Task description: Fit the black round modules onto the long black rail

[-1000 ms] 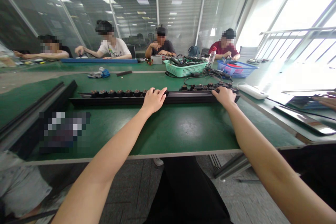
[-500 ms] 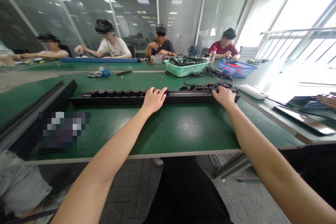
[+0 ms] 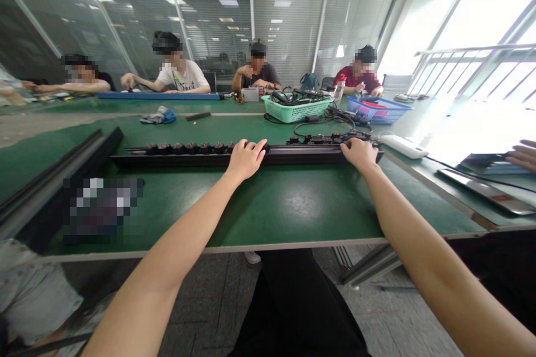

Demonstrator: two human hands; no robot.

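Observation:
A long black rail [image 3: 176,159] lies across the green table [image 3: 272,206], with a row of small dark round parts [image 3: 188,148] along its far side. My left hand [image 3: 245,158] rests on the middle of the rail, fingers curled over its top edge. My right hand [image 3: 359,154] grips the rail near its right end, fingers folded over the far side. More dark parts and black cables [image 3: 330,137] lie just behind the right hand.
A teal basket [image 3: 295,109] of cables and a blue basket [image 3: 377,110] stand further back. A white power strip [image 3: 404,146] lies at right. Black rails [image 3: 62,170] lie at left. Several people sit across the table; another person's hand [image 3: 523,155] shows at the right edge.
My hands have barely moved on the rail. The other person's hand at the right edge has shifted slightly.

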